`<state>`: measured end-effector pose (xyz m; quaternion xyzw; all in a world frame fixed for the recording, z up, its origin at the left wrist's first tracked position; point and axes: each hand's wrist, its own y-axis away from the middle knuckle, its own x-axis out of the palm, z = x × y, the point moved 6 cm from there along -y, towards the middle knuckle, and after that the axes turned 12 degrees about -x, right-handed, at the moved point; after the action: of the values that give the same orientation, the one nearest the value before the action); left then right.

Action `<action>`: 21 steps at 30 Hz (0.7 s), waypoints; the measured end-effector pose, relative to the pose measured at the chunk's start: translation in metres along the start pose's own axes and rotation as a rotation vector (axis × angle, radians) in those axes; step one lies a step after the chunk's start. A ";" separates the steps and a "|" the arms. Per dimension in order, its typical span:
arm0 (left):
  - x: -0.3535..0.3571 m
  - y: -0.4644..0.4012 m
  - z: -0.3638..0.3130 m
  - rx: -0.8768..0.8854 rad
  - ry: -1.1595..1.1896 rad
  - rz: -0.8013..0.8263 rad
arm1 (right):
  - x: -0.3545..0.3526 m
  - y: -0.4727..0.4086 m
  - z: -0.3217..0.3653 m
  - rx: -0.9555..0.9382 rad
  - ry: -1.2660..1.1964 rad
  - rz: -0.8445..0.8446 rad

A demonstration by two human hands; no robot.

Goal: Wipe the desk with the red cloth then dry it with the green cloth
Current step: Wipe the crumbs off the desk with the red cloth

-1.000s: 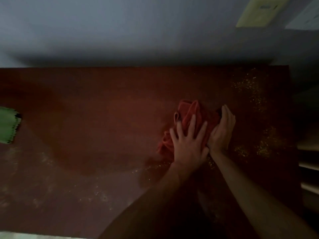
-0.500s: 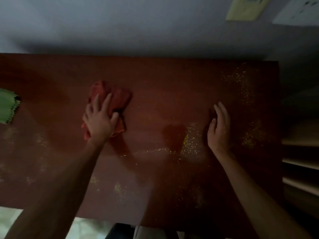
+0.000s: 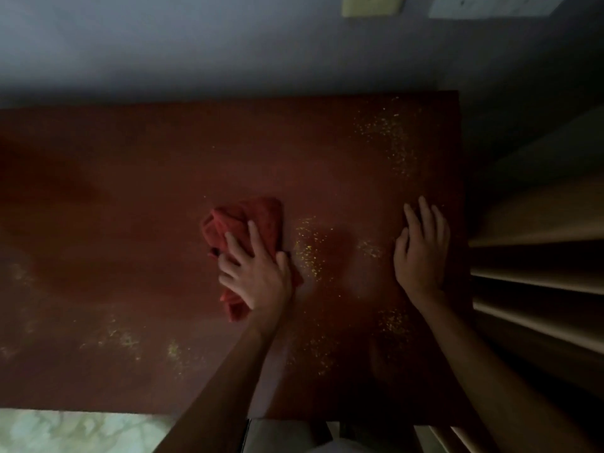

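Dim light falls on a dark reddish-brown tabletop (image 3: 130, 191) set against a pale bluish wall (image 3: 196, 53), its smooth surface dusted with scattered yellow specks (image 3: 309, 246). At the middle lies the red cloth (image 3: 248, 220), a soft, crumpled bundle whose long axis runs from beyond the fingertips back toward the person, a tail of it showing beside the wrist. The left hand (image 3: 258, 273) lies flat on the cloth, fingers spread wide and pressing down rather than gripping, so this hand is plainly the one doing the wiping. Just to the thumb side of that hand sits the densest patch of specks, between the two hands, so the next stroke likely has to sweep toward the right hand (image 3: 421, 246). That hand rests open, palm down on bare wood near the tabletop's edge, holding nothing. More specks lie beyond its fingertips and nearer the person. Pale wooden shelves (image 3: 539, 230) stand beside it. No green cloth is in view.
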<state>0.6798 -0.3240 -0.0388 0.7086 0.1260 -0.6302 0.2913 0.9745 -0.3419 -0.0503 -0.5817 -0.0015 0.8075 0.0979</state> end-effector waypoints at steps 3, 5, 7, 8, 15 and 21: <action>0.013 0.046 -0.057 0.139 0.017 0.038 | 0.000 0.000 -0.001 -0.003 -0.019 -0.005; 0.021 0.080 -0.092 0.277 0.003 0.080 | 0.000 0.002 -0.002 0.008 -0.045 -0.018; 0.028 0.104 -0.118 0.434 -0.024 0.109 | 0.000 0.002 -0.004 0.016 -0.082 -0.044; 0.030 0.109 -0.125 0.508 -0.039 0.106 | -0.001 0.002 -0.005 0.021 -0.100 -0.057; 0.015 0.061 -0.061 0.569 -0.007 0.063 | -0.002 0.002 -0.002 0.007 -0.110 -0.065; -0.019 -0.060 0.041 0.015 0.077 -0.028 | -0.001 0.002 -0.001 0.013 -0.117 -0.068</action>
<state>0.6103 -0.2966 -0.0375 0.7327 0.1423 -0.6074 0.2719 0.9755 -0.3438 -0.0496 -0.5324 -0.0217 0.8364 0.1287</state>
